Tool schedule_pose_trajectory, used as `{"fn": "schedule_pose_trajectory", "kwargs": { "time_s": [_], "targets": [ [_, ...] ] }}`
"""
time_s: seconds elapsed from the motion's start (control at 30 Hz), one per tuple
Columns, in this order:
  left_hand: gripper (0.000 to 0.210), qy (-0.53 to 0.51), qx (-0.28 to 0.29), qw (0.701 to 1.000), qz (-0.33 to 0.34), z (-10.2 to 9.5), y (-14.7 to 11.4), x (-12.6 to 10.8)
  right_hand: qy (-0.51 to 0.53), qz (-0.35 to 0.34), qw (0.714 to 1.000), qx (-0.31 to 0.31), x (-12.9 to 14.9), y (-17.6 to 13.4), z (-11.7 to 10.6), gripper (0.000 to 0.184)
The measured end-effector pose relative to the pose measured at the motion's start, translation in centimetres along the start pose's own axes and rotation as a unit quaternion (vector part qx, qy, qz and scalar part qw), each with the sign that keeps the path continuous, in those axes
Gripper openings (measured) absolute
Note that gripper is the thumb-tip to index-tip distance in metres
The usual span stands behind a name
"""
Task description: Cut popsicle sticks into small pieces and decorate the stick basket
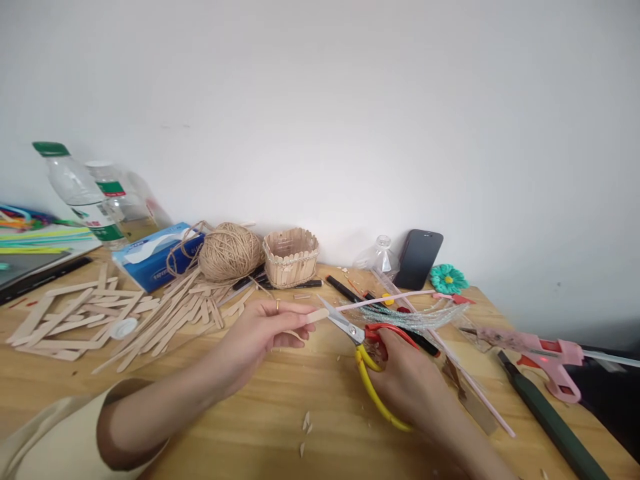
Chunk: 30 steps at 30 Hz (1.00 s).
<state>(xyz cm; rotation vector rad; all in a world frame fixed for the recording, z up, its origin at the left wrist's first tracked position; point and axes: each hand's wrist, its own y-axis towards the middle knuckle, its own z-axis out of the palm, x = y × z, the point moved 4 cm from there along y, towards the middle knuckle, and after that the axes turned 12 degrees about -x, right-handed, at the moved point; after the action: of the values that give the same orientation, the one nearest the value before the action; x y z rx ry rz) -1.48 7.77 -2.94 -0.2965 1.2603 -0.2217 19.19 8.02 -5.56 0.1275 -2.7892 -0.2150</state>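
Between the thumb and fingers of my left hand [283, 323] is a wooden craft stick [318, 316], its rounded end pointing right. My right hand [403, 367] grips a pair of scissors [353, 331] by one red and one yellow handle. The blades are parted and point up and left, close to the stick's end; whether they touch it I cannot tell. Behind both hands stands a small basket [291, 270] made of upright wooden pieces with twine around it. Small wood chips [307, 423] lie on the table [240, 427] below the hands.
Loose craft sticks [175, 320] and a twine ball [230, 252] lie left, near a blue tissue box [160, 257] and plastic bottles [83, 190]. On the right are a phone [419, 260], a teal flower [449, 279], a pink glue gun [555, 360] and a dark green tool [550, 413].
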Motion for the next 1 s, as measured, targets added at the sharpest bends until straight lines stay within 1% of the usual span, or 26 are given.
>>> {"fn": "schedule_pose_trajectory", "kwargs": {
  "time_s": [0.07,0.13,0.23,0.3,0.4,0.5,0.57,0.67,0.73,0.8,0.9,1.0],
  "targets": [
    [0.010,0.011,-0.011,1.000,-0.009,-0.1,0.3,0.3,0.007,0.003,1.000,-0.003,0.0,0.1,-0.1,0.009],
    [0.008,0.022,-0.019,1.000,-0.012,-0.2,0.5,0.6,0.016,0.008,1.000,0.000,0.1,0.2,-0.3,0.011],
    [0.008,0.026,-0.027,0.999,-0.010,-0.4,0.6,0.9,0.078,0.011,0.997,0.027,0.3,0.2,-0.5,0.017],
    [0.009,0.019,-0.041,0.999,0.001,-0.5,0.7,0.9,0.154,0.006,0.987,0.055,0.6,0.1,-0.6,0.020],
    [0.010,0.009,-0.062,0.998,0.013,-0.5,0.7,0.9,0.259,0.008,0.961,0.096,1.1,-0.3,-0.8,0.028],
    [0.012,0.015,-0.060,0.998,0.007,-0.3,0.6,0.9,0.321,0.004,0.940,0.113,1.7,-0.8,-1.0,0.035],
    [0.013,0.023,-0.059,0.998,0.003,-0.2,0.5,0.8,0.338,-0.004,0.934,0.115,2.1,-1.1,-1.1,0.036],
    [0.014,0.038,-0.053,0.998,0.004,-0.2,0.4,0.6,0.331,0.001,0.934,0.135,2.6,-1.3,-1.1,0.036],
    [0.012,0.056,-0.037,0.998,0.009,-0.2,0.4,0.5,0.301,0.009,0.942,0.149,2.6,-1.2,-1.0,0.035],
    [0.017,0.122,-0.017,0.992,0.031,-0.3,0.7,0.4,0.250,0.016,0.957,0.148,2.1,-0.8,-0.7,0.033],
    [0.027,0.261,0.019,0.963,0.071,-0.6,1.8,0.9,0.145,0.015,0.984,0.105,0.9,-0.1,-0.4,0.028],
    [0.021,0.345,0.075,0.933,0.068,-1.1,3.0,2.4,0.067,0.011,0.996,0.059,0.0,0.4,-0.1,0.023]
  ]
}}
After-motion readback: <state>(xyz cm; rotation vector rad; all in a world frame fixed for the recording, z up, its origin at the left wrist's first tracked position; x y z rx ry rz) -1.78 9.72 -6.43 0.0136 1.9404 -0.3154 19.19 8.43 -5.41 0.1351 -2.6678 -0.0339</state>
